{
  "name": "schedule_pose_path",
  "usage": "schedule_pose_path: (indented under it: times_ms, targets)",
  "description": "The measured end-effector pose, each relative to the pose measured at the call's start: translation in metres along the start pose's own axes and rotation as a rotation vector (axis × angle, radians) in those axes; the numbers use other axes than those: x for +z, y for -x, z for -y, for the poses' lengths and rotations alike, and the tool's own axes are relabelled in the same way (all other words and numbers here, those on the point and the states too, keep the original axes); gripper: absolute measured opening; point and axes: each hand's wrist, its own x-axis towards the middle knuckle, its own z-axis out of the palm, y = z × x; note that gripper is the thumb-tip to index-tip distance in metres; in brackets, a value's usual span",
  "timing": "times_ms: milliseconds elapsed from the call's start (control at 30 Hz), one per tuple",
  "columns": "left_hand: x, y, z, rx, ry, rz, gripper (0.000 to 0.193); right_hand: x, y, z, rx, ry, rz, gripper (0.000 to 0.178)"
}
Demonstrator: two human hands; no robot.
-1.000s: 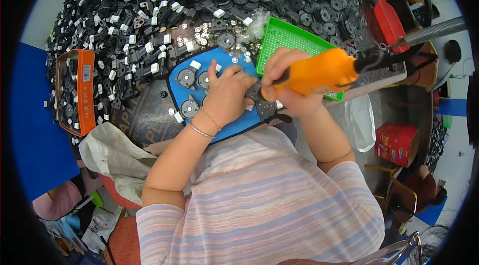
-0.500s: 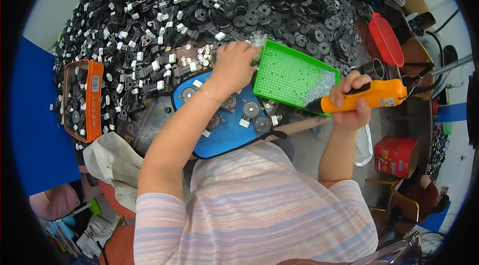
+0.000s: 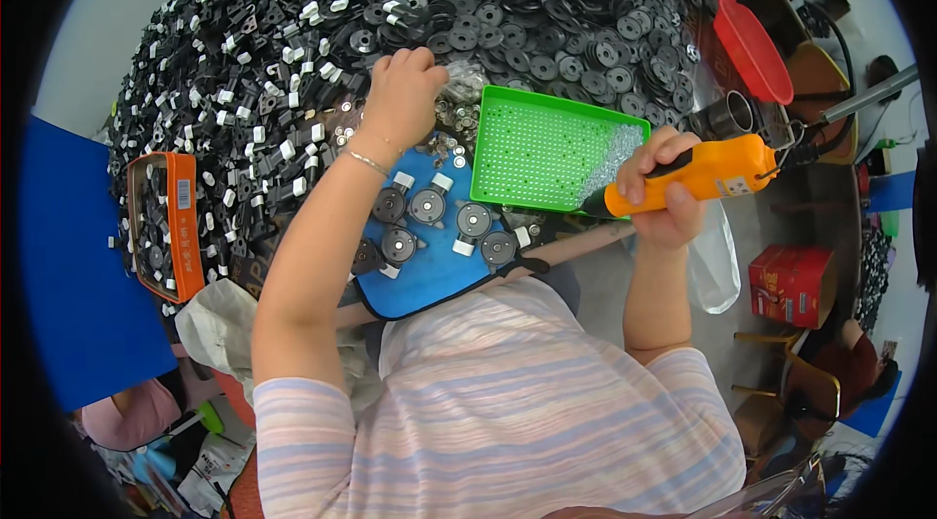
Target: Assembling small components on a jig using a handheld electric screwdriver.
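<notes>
My right hand (image 3: 666, 182) is wrapped round an orange electric screwdriver (image 3: 717, 170). Its dark tip points down at the near right corner of a green perforated tray (image 3: 498, 202), where small silvery screws (image 3: 620, 156) are heaped. My left hand (image 3: 403, 99) reaches to the edge of the parts pile, fingers curled down and tips hidden; whatever they hold does not show. Small round metal pieces (image 3: 449, 150) and a clear plastic bag (image 3: 464, 82) lie beside it. Below, a blue mat (image 3: 429, 280) carries several round black wheel assemblies (image 3: 474, 220) with white tabs.
Black brackets with white ends (image 3: 283, 60) are piled at the far left, black discs (image 3: 547, 21) at the far right. An orange-rimmed box (image 3: 183, 226) stands left; a red tray (image 3: 753, 50) and a metal cup (image 3: 730, 115) are right. Another person's pink sleeve (image 3: 127, 416) shows lower left.
My left hand has moved left, away from the green tray's corner, uncovering the plastic bag and more assemblies on the mat. The screwdriver stays in my right hand over the screws.
</notes>
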Motion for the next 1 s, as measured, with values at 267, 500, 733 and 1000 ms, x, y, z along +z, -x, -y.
schedule_pose_path:
  times_ms: [267, 500, 733, 1000]
  targets:
    - [-0.031, 0.033, -0.049, 0.066, 0.453, 0.308, 0.04, 0.013, -0.008, -0.001, -0.046, -0.068, 0.128, 0.03]
    - [-0.012, 0.036, -0.042, 0.106, 0.426, 0.22, 0.04, 0.029, -0.013, -0.018, -0.044, -0.025, 0.14, 0.027]
    - [-0.031, 0.06, -0.036, 0.023, 0.481, 0.189, 0.043, 0.033, -0.015, -0.032, -0.148, 0.137, 0.096, 0.025]
    - [-0.053, 0.099, -0.035, -0.026, 0.263, 0.377, 0.045, 0.021, -0.013, -0.055, -0.133, 0.454, 0.083, 0.024]
